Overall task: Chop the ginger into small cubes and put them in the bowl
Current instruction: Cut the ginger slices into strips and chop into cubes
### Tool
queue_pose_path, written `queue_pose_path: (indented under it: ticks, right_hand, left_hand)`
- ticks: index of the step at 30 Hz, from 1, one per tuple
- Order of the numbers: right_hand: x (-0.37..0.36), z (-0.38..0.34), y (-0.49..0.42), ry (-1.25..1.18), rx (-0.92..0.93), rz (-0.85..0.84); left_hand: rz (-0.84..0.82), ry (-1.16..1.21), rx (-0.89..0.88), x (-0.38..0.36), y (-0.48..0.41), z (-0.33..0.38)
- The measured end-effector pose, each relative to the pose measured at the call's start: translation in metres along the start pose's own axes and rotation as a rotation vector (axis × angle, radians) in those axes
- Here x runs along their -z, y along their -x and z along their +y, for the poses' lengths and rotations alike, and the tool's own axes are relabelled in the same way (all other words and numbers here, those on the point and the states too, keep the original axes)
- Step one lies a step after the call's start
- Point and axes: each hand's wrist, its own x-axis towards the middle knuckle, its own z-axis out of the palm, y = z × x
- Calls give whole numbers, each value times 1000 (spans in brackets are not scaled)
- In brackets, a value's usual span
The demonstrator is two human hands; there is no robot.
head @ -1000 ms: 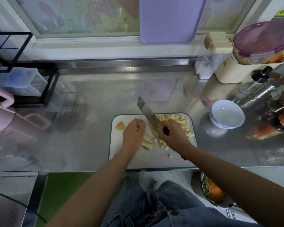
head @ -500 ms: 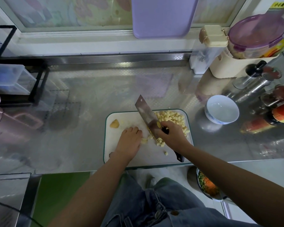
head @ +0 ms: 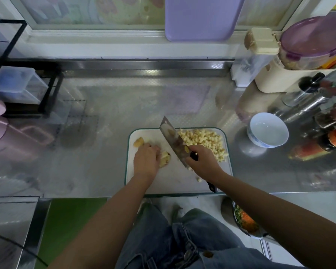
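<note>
Shifted left: my left hand (head: 146, 159), fingers curled on an uncut ginger chunk (head: 165, 156); right hand (head: 202, 162) gripping the cleaver (head: 173, 139); cubes (head: 203, 141) piled on board (head: 173, 181); bowl (head: 268, 133) holds none yet.

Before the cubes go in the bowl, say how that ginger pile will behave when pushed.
The ginger cubes are small and loose, so they will probably scatter rather than slide together. Some sit close to the cutting board edge and may spill over.
</note>
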Motion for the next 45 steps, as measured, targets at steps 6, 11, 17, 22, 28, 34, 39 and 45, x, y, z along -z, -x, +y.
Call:
queue_pose_path:
  ticks: [6, 11, 17, 22, 28, 34, 39, 45]
  right_hand:
    - [-10, -1, 6, 35, 9, 8]
    - [-24, 0, 10, 129, -8, -27]
    - [-20, -1, 6, 242, -17, -104]
    - [-13, -7, 5, 249, 18, -69]
    - [-15, -11, 9, 331, 18, -135]
    - [-17, -14, 9, 428, 27, -177]
    - [-25, -15, 1, 435, -14, -213]
    - [-34, -9, -3, 353, -22, -163]
  left_hand:
    - [19, 39, -64, -6, 6, -5]
    - [-31, 14, -134, -12, 14, -12]
    - [-16, 33, -127, -15, 16, -9]
    - [-21, 8, -129, -23, 15, 4]
    - [-14, -27, -120, -24, 15, 1]
    - [-24, 2, -130, -25, 18, -9]
    - [-25, 23, -124, -24, 16, -8]
    - [-35, 29, -131, -21, 15, -9]
